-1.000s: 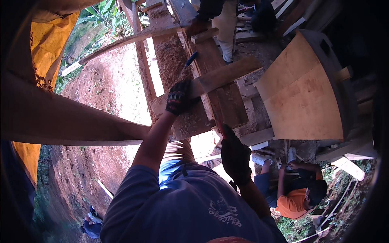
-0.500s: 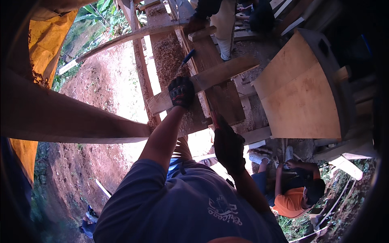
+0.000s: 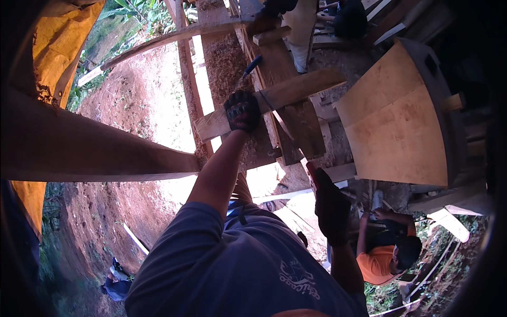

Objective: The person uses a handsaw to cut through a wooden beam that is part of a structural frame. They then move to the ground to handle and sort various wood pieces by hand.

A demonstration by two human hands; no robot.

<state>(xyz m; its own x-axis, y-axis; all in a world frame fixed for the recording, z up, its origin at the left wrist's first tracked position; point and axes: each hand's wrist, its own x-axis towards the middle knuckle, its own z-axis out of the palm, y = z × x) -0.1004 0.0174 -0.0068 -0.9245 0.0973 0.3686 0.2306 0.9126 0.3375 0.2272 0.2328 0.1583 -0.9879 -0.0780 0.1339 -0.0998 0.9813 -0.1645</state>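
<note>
My left hand (image 3: 242, 111), in a black glove, is closed over a wooden board (image 3: 306, 86) and presses it down on the bench planks. In my right hand (image 3: 332, 211), also gloved in black, is the red handle of a handsaw (image 3: 285, 129). The narrow blade slants up and left from the handle, its far end at the board just right of my left hand. Beyond the board a blue-handled tool (image 3: 252, 65) lies at the edge of a plank covered in shavings (image 3: 224, 58).
A large light wooden panel (image 3: 398, 116) stands to the right. Another person's dark-sleeved hand (image 3: 264, 22) is at the far end of the bench. Someone in an orange top (image 3: 381, 264) sits at lower right. A thick beam (image 3: 105, 150) crosses on the left.
My right hand has drawn the saw back, down and to the right, so more of the blade shows. My left hand stays on the board; the whole view has shifted slightly.
</note>
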